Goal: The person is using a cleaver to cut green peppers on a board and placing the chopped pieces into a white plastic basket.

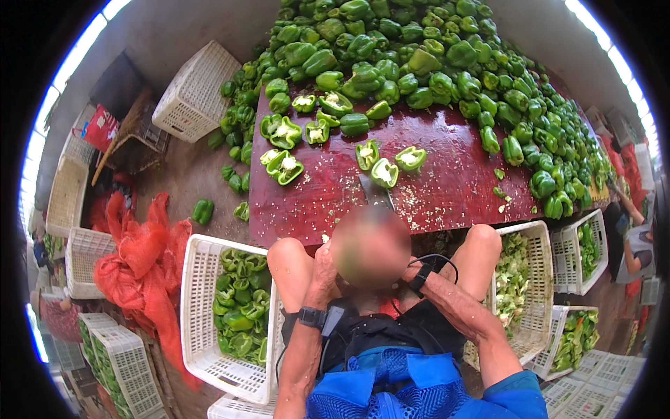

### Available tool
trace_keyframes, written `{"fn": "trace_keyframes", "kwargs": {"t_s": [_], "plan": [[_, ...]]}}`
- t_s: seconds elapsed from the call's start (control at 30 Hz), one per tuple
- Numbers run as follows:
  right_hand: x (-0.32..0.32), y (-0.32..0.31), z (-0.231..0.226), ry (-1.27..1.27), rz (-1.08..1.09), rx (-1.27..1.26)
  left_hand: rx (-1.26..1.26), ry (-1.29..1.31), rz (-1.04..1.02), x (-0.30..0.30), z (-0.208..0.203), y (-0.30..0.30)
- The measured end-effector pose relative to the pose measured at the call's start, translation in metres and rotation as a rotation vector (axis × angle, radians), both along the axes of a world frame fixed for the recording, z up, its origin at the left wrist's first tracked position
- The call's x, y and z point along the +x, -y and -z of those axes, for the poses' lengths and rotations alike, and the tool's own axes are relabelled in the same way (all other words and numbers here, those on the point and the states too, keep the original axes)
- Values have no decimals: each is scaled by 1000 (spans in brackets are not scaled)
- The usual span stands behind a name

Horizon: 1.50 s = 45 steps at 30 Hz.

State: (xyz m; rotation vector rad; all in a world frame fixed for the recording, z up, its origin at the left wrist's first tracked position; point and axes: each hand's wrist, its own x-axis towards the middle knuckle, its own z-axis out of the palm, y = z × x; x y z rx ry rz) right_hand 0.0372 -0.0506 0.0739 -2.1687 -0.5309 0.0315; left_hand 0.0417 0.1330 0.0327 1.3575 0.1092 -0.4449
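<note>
My left hand (324, 262) and my right hand (412, 269) meet just off the near edge of the dark red table (314, 216), between my knees. A round blur covers their fingers. Some green shows inside the blur, but what either hand holds is hidden. Ahead on the table lie cut green pepper halves (411, 158), several with pale cores showing. A thin dark strip like a knife blade (368, 186) sticks out above the blur. By my left knee stands a white crate of cored pepper pieces (239, 322); by my right knee, a crate of pale pepper cores (511, 276).
A large heap of whole green peppers (419, 63) covers the table's far and right sides. Red mesh sacks (139, 269) lie on the floor at left. More white crates (578, 255) stand around. Another person (636, 244) is at far right.
</note>
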Motion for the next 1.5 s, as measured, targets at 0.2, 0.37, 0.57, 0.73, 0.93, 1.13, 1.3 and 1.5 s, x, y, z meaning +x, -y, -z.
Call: {"fn": "trace_keyframes", "kwargs": {"t_s": [0.2, 0.37, 0.57, 0.73, 0.93, 1.13, 1.3, 1.5], "plan": [[-7, 0, 1, 147, 97, 321, -220, -223, 39, -1, -21, -13], [-16, 24, -16, -710, 192, 1073, -589, -401, 199, -6, -28, -6], [-37, 57, -46, -687, 108, 1447, -727, -317, 291, -9, -67, 31], [-84, 94, -95, -571, 308, 1591, -601, -155, 395, -20, -93, 82], [-128, 159, -101, 41, 919, 1101, -667, -212, 337, -15, -76, 88], [-178, 244, -96, 50, 1385, -359, -745, -270, 325, -17, -70, 100], [-123, 155, -117, 293, 868, -117, -736, -313, 211, -21, -62, 98], [-75, 60, -55, -271, 391, 275, -66, 306, 242, -35, -88, 112]]}}
